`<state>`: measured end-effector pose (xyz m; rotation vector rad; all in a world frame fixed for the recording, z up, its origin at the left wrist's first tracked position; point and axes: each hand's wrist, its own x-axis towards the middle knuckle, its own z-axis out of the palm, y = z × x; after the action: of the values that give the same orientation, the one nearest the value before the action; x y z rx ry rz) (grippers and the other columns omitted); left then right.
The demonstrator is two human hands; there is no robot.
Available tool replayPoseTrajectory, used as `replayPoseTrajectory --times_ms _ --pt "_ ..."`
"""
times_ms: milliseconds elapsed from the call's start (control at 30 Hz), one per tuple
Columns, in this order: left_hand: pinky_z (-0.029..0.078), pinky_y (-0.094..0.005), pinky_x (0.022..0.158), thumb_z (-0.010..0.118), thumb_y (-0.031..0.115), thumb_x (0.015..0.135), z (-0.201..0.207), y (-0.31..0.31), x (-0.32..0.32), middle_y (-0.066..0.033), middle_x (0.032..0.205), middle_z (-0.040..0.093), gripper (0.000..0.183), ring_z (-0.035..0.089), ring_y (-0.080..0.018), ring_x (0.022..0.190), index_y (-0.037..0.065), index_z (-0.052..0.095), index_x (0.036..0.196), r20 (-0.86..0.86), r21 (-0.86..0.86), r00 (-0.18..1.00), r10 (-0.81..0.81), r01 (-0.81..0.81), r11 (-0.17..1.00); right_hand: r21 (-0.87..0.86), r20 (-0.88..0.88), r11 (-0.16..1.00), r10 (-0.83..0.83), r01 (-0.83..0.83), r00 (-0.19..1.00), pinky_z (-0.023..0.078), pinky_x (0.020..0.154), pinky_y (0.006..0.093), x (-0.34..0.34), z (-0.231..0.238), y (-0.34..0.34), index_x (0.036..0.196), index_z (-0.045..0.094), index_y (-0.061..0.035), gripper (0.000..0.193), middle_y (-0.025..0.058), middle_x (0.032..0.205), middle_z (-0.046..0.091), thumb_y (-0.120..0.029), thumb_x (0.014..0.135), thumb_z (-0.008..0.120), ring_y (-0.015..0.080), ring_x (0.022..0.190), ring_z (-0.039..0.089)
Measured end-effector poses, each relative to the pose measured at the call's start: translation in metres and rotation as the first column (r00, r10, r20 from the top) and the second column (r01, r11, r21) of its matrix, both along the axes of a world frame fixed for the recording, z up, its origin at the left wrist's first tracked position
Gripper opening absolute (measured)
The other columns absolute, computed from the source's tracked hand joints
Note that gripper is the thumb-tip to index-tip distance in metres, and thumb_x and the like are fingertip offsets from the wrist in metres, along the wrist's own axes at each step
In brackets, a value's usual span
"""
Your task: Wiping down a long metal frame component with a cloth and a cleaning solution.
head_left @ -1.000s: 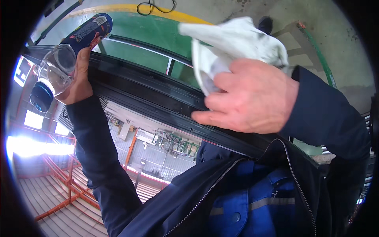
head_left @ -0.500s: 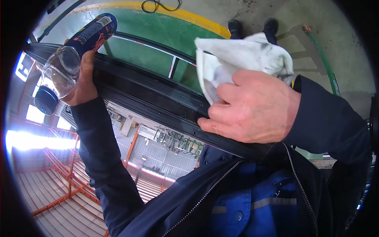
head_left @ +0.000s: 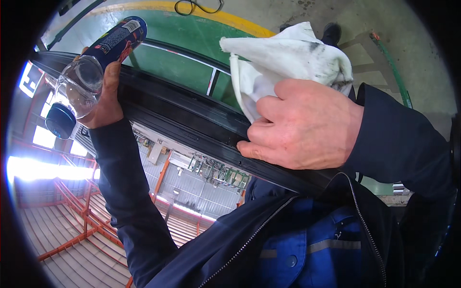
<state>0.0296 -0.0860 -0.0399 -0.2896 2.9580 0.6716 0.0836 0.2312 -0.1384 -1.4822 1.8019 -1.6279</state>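
My left hand (head_left: 108, 93) is wrapped around a dark blue spray can (head_left: 117, 41) with a clear cap (head_left: 79, 84), held tilted at the left end of a black window frame (head_left: 182, 115). My right hand (head_left: 307, 125) grips a crumpled white cloth (head_left: 288, 53) with grey smudges, and its fingertips press on the frame's black edge. The frame runs diagonally from upper left to lower right. Below it lies a reflective glass pane (head_left: 192, 177), which mirrors a hall roof and my dark blue jacket.
Past the frame is a green floor (head_left: 192, 33) with a yellow curved line (head_left: 240, 19). A black cable (head_left: 197, 7) lies at the top, a green hose (head_left: 396, 74) on the grey concrete at right, and a dark shoe (head_left: 331, 31) behind the cloth.
My right hand has shifted slightly lower along the frame with the cloth bunched above it. The left hand keeps the can in about the same place.
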Motion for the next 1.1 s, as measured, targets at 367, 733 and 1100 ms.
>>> replayPoseTrajectory --times_ms 367,733,1100 --pt "0.052 -0.0342 0.095 0.087 0.011 0.076 0.004 -0.009 -0.003 -0.0149 0.123 0.063 0.065 0.064 -0.0214 0.108 -0.002 0.054 0.130 0.041 -0.023 0.999 -0.032 0.033 0.999 0.067 -0.005 0.993 0.096 -0.095 0.995 0.046 0.058 0.0314 -0.015 -0.003 -0.003 0.096 0.069 -0.0159 0.016 -0.0012 0.079 0.056 -0.024 0.082 0.068 0.0171 0.072 0.056" --pt "0.052 -0.0339 0.098 0.085 0.008 0.078 -0.005 -0.020 0.001 -0.0165 0.125 0.062 0.066 0.063 -0.0222 0.111 -0.003 0.050 0.132 -0.009 0.033 1.000 -0.015 0.016 0.999 0.167 0.621 0.977 -0.207 0.131 0.756 0.049 0.067 0.0372 0.018 0.026 -0.008 0.099 0.063 -0.0074 0.022 0.0073 0.088 0.057 -0.006 0.079 0.072 0.0274 0.079 0.058" --pt "0.053 -0.0349 0.098 0.086 0.009 0.077 -0.009 -0.016 0.000 -0.0172 0.125 0.062 0.063 0.064 -0.0232 0.111 -0.004 0.051 0.128 -0.024 0.013 1.000 -0.007 0.008 1.000 0.242 0.577 0.970 -0.152 0.009 0.803 0.051 0.064 0.0361 0.023 0.032 -0.014 0.089 0.067 -0.0068 0.008 0.0073 0.078 0.058 -0.011 0.083 0.070 0.0262 0.076 0.061"
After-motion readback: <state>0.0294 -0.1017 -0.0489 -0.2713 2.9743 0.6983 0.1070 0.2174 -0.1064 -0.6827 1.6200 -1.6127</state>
